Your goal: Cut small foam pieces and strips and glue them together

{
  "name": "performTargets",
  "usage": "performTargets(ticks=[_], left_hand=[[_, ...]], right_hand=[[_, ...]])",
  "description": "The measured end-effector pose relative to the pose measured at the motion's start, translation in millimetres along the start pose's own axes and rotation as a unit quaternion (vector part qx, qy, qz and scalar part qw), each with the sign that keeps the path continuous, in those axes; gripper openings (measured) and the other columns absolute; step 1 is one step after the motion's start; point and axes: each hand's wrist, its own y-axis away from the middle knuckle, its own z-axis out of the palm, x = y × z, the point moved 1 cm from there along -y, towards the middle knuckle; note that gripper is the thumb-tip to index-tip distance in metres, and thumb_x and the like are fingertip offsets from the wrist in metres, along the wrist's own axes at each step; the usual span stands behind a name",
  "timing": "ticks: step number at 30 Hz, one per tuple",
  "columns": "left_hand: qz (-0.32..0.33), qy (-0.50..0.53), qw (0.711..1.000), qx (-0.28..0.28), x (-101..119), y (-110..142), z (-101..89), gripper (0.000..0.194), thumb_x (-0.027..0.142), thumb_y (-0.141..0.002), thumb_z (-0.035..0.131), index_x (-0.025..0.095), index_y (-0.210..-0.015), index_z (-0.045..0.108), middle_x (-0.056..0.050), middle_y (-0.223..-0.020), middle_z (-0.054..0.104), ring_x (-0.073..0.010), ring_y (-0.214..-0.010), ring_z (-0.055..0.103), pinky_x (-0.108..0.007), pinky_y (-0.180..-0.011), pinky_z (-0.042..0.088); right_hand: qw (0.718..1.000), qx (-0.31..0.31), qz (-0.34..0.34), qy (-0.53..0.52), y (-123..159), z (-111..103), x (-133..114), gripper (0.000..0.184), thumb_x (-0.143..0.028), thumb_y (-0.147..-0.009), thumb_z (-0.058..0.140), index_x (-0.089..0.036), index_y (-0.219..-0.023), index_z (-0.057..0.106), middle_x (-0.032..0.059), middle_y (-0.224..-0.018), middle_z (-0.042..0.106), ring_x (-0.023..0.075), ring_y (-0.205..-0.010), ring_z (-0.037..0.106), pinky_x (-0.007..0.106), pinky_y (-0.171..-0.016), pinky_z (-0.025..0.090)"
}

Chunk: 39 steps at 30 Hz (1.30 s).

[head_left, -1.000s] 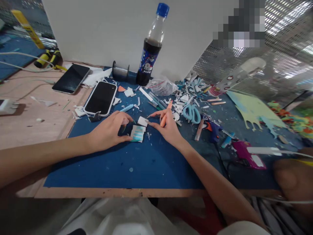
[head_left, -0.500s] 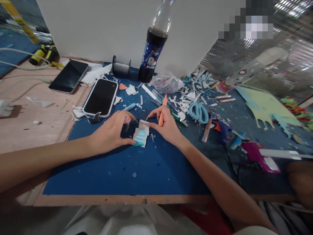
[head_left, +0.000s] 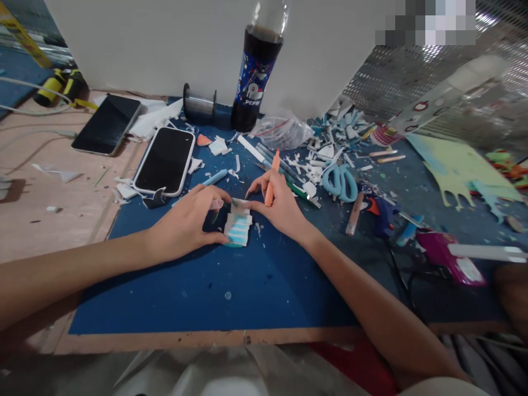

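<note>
A small white piece with light-blue stripes (head_left: 237,230) lies flat on the blue mat (head_left: 198,297). A smaller whitish piece (head_left: 240,205) sits against its far edge. My left hand (head_left: 187,220) curves around the left side, its thumb on the near corner of the striped piece and its index fingertip at the smaller piece. My right hand (head_left: 282,212) carries an orange pen-like tool (head_left: 273,179), upright between the fingers. Its thumb and index finger close on the right side of the smaller piece. Fingers partly cover that piece, and the tool's lower end is hidden.
Two phones (head_left: 165,160) and a spool (head_left: 199,104) lie at the left back. A Pepsi bottle (head_left: 254,82) stands behind. To the right are blue-handled scissors (head_left: 340,182), a blue glue gun (head_left: 383,217), a magenta tool (head_left: 447,258) and heaped scraps (head_left: 338,129). Another person's limb shows far right.
The smaller whitish piece has moved against the striped piece's far edge. My left index fingertip has come over to it, and the right hand has shifted slightly left. The view has tilted down.
</note>
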Motion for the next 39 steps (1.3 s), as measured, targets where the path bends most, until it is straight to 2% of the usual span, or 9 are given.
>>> performTargets(ticks=[6, 14, 19, 23, 28, 31, 36, 39], left_hand=[[-0.008, 0.001, 1.000, -0.008, -1.1, -0.2, 0.1, 0.052, 0.027, -0.070, 0.078, 0.023, -0.086, 0.029, -0.011, -0.110, 0.059, -0.0278, -0.096, 0.060, -0.040, -0.068, 0.052], [0.003, -0.032, 0.999, -0.020, 3.2, -3.4, -3.3, 0.050, 0.025, -0.068, 0.079, 0.023, -0.082, 0.031, -0.007, -0.102, 0.062, -0.0260, -0.091, 0.059, -0.036, -0.062, 0.051], [-0.023, -0.007, 0.999, -0.021, 3.4, -4.8, -4.6, 0.052, 0.025, -0.067, 0.079, 0.023, -0.081, 0.030, -0.008, -0.102, 0.062, -0.0259, -0.089, 0.060, -0.037, -0.063, 0.053], [-0.026, -0.014, 0.999, -0.020, 2.3, -4.7, -3.6, 0.052, 0.028, -0.066, 0.079, 0.023, -0.079, 0.029, -0.007, -0.099, 0.063, -0.0263, -0.091, 0.060, -0.037, -0.063, 0.053], [0.055, -0.054, 0.997, 0.000, 4.0, -4.1, -3.8, 0.049, 0.024, -0.068, 0.079, 0.023, -0.078, 0.031, -0.004, -0.095, 0.066, -0.0242, -0.091, 0.060, -0.035, -0.067, 0.052], [0.074, -0.069, 0.995, 0.002, 3.8, -3.4, -4.2, 0.045, 0.022, -0.069, 0.079, 0.022, -0.078, 0.034, -0.004, -0.091, 0.068, -0.0236, -0.087, 0.060, -0.034, -0.065, 0.051], [0.129, -0.128, 0.983, -0.002, 1.9, 1.0, -5.1, 0.030, 0.034, -0.080, 0.070, 0.021, -0.079, 0.042, -0.004, -0.097, 0.069, -0.0284, -0.096, 0.061, -0.041, -0.073, 0.049], [0.168, -0.164, 0.972, 0.005, 1.7, 3.2, -6.4, 0.029, 0.041, -0.082, 0.066, 0.021, -0.079, 0.045, -0.004, -0.099, 0.070, -0.0303, -0.097, 0.062, -0.041, -0.072, 0.047]], right_hand=[[1.000, 0.023, 0.010, 0.000, -2.3, 1.1, -2.8, 0.047, -0.050, -0.076, 0.068, -0.025, -0.075, 0.028, 0.0010, -0.082, 0.051, 0.0223, -0.086, 0.052, 0.040, -0.075, 0.039], [0.999, 0.031, 0.006, -0.019, -0.6, 0.8, 0.9, 0.048, -0.051, -0.075, 0.070, -0.025, -0.078, 0.030, 0.0006, -0.082, 0.050, 0.0221, -0.086, 0.055, 0.040, -0.073, 0.042], [0.998, 0.008, -0.009, -0.058, 0.6, -3.5, -1.8, 0.048, -0.049, -0.076, 0.069, -0.026, -0.079, 0.028, 0.0011, -0.086, 0.050, 0.0227, -0.092, 0.058, 0.039, -0.074, 0.044], [0.999, 0.000, 0.005, -0.037, 1.0, -3.3, -2.1, 0.047, -0.049, -0.076, 0.069, -0.025, -0.079, 0.028, 0.0023, -0.090, 0.050, 0.0245, -0.095, 0.057, 0.042, -0.075, 0.044], [1.000, 0.004, 0.010, -0.026, 1.2, -1.5, -1.5, 0.047, -0.046, -0.075, 0.070, -0.025, -0.077, 0.028, 0.0024, -0.088, 0.050, 0.0244, -0.093, 0.055, 0.044, -0.076, 0.044], [1.000, 0.006, 0.007, -0.025, 1.2, -0.8, -0.9, 0.046, -0.050, -0.075, 0.069, -0.025, -0.078, 0.030, 0.0026, -0.087, 0.049, 0.0243, -0.093, 0.054, 0.044, -0.077, 0.044], [1.000, 0.015, 0.003, -0.014, 1.4, -0.7, 0.6, 0.043, -0.054, -0.073, 0.069, -0.026, -0.088, 0.040, 0.0022, -0.083, 0.049, 0.0250, -0.091, 0.053, 0.044, -0.077, 0.044], [1.000, 0.007, 0.006, -0.012, 1.8, -1.3, 1.0, 0.044, -0.054, -0.073, 0.069, -0.026, -0.089, 0.039, 0.0019, -0.082, 0.049, 0.0251, -0.092, 0.053, 0.044, -0.078, 0.043]])
